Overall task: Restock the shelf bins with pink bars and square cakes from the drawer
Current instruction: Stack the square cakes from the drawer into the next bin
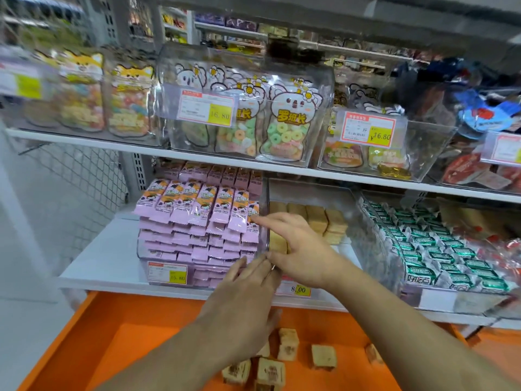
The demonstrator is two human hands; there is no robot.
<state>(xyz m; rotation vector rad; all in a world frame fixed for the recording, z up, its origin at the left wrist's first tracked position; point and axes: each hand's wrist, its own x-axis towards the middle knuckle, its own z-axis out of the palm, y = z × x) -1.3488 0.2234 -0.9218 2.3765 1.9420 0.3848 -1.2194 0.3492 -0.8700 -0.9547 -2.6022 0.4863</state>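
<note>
Both hands reach to the front of the lower shelf (pixel 107 261) with fingers straight, holding nothing. Left hand (pixel 245 289) lies against the front corner of the clear bin (pixel 141 249) heaped with pink bars (pixel 197 210); right hand (pixel 298 246) crosses just above it, fingertips touching the bars at the bin's right edge. Next bin to the right (pixel 346 210) holds a few square cakes (pixel 324 218). Below, more square cakes (pixel 324 356) lie loose in the open orange drawer (pixel 127 334).
</note>
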